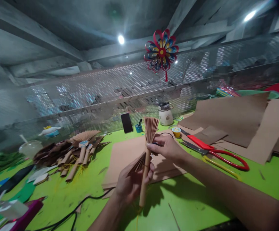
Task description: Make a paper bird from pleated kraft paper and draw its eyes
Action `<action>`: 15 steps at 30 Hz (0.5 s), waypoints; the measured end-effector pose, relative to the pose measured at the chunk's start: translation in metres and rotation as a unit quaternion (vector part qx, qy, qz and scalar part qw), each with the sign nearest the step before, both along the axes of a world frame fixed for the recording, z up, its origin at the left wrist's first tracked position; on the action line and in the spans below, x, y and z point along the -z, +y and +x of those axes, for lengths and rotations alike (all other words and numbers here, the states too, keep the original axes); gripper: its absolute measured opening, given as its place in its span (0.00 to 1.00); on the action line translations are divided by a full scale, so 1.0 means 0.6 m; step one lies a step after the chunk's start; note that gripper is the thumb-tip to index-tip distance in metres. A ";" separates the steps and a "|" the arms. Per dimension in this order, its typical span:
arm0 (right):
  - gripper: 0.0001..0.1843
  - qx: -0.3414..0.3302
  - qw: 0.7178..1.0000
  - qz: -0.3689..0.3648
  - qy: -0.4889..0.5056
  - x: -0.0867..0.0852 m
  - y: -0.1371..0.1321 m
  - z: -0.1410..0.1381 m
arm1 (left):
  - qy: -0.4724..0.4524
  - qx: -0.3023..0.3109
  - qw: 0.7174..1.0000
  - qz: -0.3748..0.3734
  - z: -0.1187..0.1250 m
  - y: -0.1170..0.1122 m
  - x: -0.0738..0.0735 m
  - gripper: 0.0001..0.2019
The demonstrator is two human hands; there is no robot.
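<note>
Between my hands is a brown paper fan [151, 126] with a rolled paper handle [143, 192], and a yellow thread trails from the handle's lower end. My left hand [129, 184] is closed around the handle and the lower folded pleats. Higher up, my right hand [167, 146] pinches the pleats near the top of the handle, and something dark and shiny, too small to name, shows by its fingers. Behind the fan, a stack of brown paper sheets [122, 154] lies on the green table [93, 205].
Finished-looking paper fans [83, 149] lie in a pile at left. Red-handled scissors [211, 150] rest at right beside large brown sheets [230, 115]. A phone [127, 123], a small blue pot [138, 128] and a white jar [165, 117] stand near the mesh panel [120, 93]. A black cable [88, 198] crosses the front left.
</note>
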State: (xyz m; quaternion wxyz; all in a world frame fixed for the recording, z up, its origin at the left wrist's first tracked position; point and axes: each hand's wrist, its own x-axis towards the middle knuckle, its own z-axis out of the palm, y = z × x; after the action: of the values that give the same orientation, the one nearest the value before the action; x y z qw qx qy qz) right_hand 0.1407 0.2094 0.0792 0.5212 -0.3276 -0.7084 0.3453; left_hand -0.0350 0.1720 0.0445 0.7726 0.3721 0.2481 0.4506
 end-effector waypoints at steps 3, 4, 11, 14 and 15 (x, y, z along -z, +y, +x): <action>0.16 -0.038 0.993 -0.092 0.068 0.011 0.007 -0.003 | 0.005 0.012 1.000 0.009 0.000 0.004 0.005 0.14; 0.16 -0.036 0.991 -0.106 0.078 0.013 0.008 -0.004 | 0.008 0.016 1.000 0.011 0.000 0.005 0.007 0.14; 0.15 0.077 0.994 -0.061 0.039 0.015 0.020 0.009 | 0.065 0.006 0.997 0.042 0.003 0.006 0.011 0.13; 0.14 0.104 0.991 -0.077 0.041 0.012 0.020 0.009 | 0.075 -0.016 0.995 0.072 0.011 0.001 0.007 0.16; 0.14 0.102 0.990 -0.084 0.044 0.011 0.018 0.007 | 0.089 -0.024 0.993 0.076 0.015 0.000 0.006 0.16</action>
State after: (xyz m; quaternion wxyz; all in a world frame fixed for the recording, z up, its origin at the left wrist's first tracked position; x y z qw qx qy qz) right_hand 0.1452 0.2203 0.0725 0.5555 -0.4248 -0.6161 0.3625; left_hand -0.0258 0.1719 0.0407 0.7057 0.4622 0.2896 0.4522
